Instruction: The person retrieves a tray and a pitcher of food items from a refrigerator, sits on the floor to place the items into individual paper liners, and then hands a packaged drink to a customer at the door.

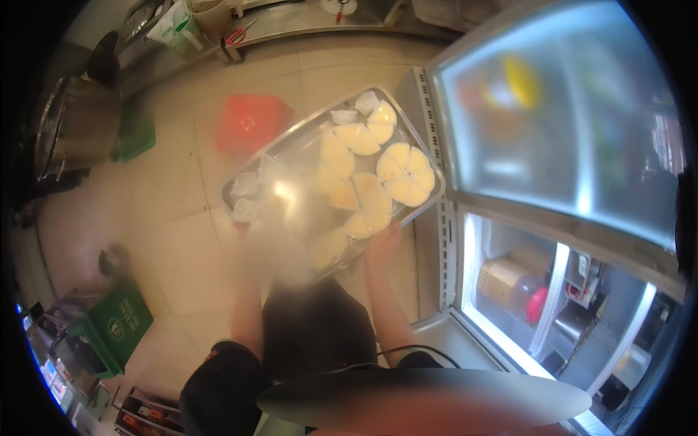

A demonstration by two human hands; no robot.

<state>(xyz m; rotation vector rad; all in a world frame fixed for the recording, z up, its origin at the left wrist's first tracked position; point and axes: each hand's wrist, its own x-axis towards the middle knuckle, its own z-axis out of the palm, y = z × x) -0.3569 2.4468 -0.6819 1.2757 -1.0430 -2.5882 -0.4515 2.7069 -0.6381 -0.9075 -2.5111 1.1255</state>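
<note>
A shallow metal tray is carried in front of me, tilted in the view. My left hand grips its left near edge, partly lost in a blur on the lens. On the near right side, my right hand holds the rim. Pale yellow wedges lie across the tray's right half, perhaps cut cake or custard. Several of them form a full round by the right edge. Small clear or white cups or wrappers sit at the left corner, and crumpled white pieces at the far corner.
A lit glass-door refrigerator stands at my right, its glass door swung out. Beyond the tray, a red plastic basket is on the tiled floor. A green bin and a large steel pot are leftward. Red-handled scissors lie on the far counter.
</note>
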